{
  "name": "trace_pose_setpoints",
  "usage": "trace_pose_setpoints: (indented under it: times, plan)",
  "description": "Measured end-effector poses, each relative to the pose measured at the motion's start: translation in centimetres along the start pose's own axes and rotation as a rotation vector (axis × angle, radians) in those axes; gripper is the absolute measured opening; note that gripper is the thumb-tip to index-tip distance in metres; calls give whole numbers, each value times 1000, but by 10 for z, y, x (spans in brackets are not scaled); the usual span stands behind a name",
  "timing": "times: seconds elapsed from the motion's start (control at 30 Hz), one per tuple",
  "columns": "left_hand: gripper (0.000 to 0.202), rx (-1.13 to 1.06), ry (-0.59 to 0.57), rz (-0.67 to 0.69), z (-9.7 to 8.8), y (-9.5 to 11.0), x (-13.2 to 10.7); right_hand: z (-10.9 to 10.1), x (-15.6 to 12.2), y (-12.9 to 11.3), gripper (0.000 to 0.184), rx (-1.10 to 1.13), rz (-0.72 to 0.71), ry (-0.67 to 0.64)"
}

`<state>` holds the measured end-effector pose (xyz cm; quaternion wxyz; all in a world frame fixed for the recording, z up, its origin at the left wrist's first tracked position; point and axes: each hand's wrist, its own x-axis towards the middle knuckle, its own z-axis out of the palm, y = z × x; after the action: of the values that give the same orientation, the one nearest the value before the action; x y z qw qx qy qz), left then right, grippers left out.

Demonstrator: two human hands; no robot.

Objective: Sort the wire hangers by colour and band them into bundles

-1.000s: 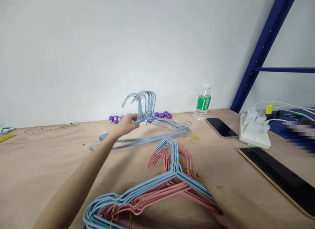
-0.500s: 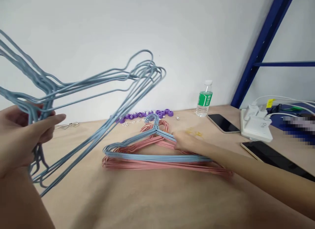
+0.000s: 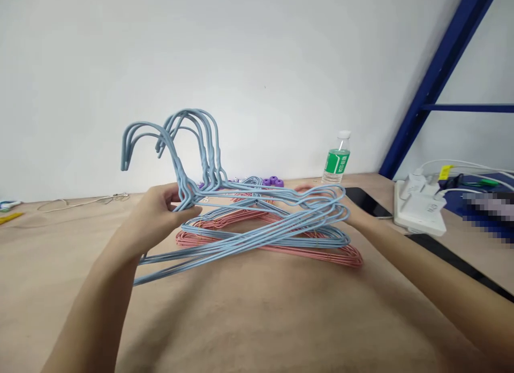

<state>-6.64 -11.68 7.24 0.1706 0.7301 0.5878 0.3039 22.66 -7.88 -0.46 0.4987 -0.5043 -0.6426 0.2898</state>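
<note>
- Bundle of blue wire hangers (image 3: 249, 237): several, coated, hooks pointing up and to the left, held in the air above the pink wire hangers, lengthwise across them
- Left hand (image 3: 158, 212): closed firmly around the twisted hanger necks, fingers curled over the wires, at the near left end of the pink wire hangers
- Right hand (image 3: 355, 210): at the far right end of the bundle, just beyond the pink wire hangers, with the hanger shoulders against it; mostly hidden behind the wires, so how far it was closed could not be told
- Pink wire hangers (image 3: 313, 254): a flat stack lying on the table, the chosen landmark for all places below
- Blue hangers (image 3: 305, 243): a few lying on top of the pink wire hangers, separate from the held bundle
- Table (image 3: 249, 319): tan-surfaced, beneath the pink wire hangers
- Purple pieces (image 3: 273, 181): small, in a row directly behind the pink wire hangers, near the wall
- Water bottle (image 3: 336, 161): green label, upright, behind and right of the pink wire hangers
- Smartphone (image 3: 363, 199): dark screen, flat on the table, right of the pink wire hangers, partly behind the right hand
- White power strip (image 3: 420, 210): with plugged-in cables, farther right of the pink wire hangers
- Blue steel shelf upright (image 3: 439, 84): slanting up, behind and far right of the pink wire hangers
- Pixelated patch (image 3: 488, 215): far right of the pink wire hangers, contents unreadable
</note>
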Motion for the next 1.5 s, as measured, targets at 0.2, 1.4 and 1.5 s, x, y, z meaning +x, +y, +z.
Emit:
trace_pose_setpoints:
  times: [0.2,1.4,1.5]
  plan:
    - [21,-21,-233,84,33,5,-22,-31,-84,17,37,266,-50,176]
    - [50,389,-320,202,159,22,-62,60,-112,0,40,-853,-736,-144]
    - [51,391,-306,201,157,23,-60,59,-116,0,36,-820,-777,-40]
